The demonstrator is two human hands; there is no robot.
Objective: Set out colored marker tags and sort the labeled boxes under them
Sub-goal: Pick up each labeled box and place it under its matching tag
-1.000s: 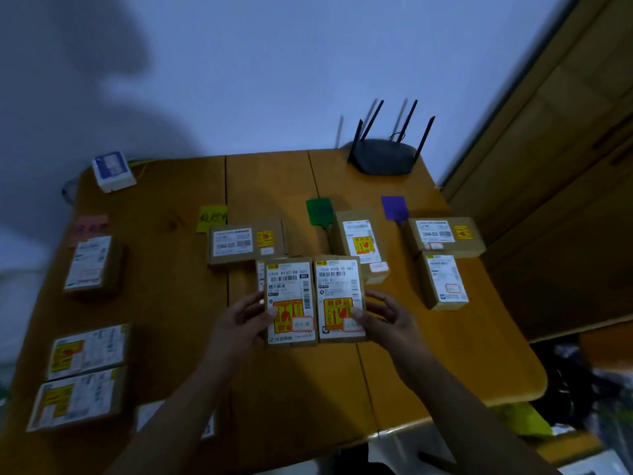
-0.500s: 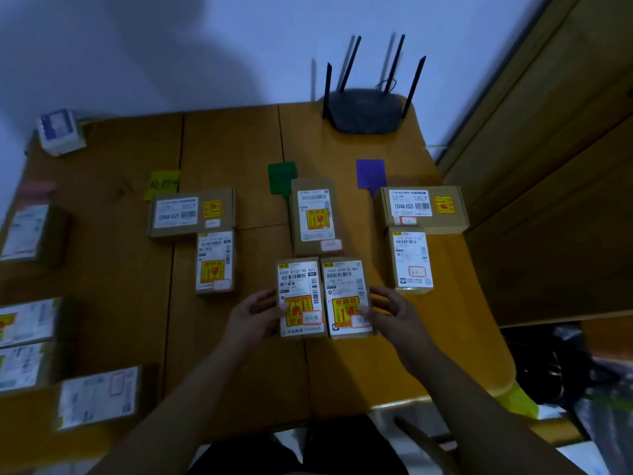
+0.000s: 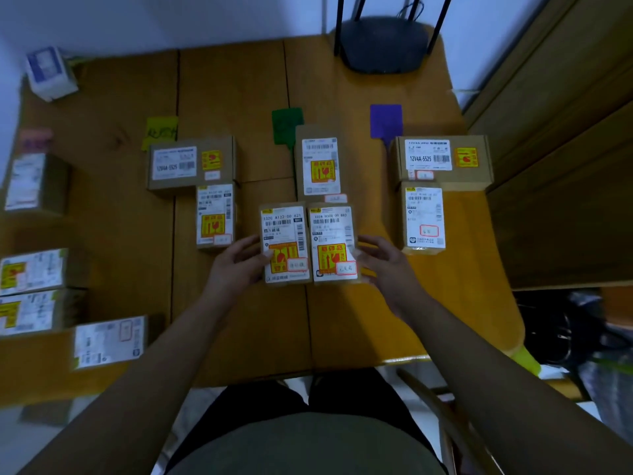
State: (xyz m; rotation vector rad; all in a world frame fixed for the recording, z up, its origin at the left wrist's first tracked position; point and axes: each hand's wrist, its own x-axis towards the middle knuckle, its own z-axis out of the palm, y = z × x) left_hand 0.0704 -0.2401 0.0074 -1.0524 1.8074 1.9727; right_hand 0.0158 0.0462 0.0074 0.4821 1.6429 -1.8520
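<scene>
A wooden table [image 3: 239,80] stands against a pale wall, with a dark router [image 3: 382,42] at its far edge and a small blue-and-white box [image 3: 48,72] at the far left corner. Four marker tags lie in a row: pink [image 3: 34,140], yellow [image 3: 161,130], green [image 3: 287,126] and purple [image 3: 385,120]. Eleven labeled boxes show. One sits under the pink tag, two under the yellow, one under the green [image 3: 320,164], two under the purple, and three lie along the left edge. The last two stand side by side, touching, just below the green tag's box. The left hand [image 3: 236,265] presses its fingers to the outer side of the left box [image 3: 284,243]; the right hand [image 3: 383,264] does the same on the right box [image 3: 332,243]. Each grip is loose and half-open, cupping its box against the other one.
</scene>
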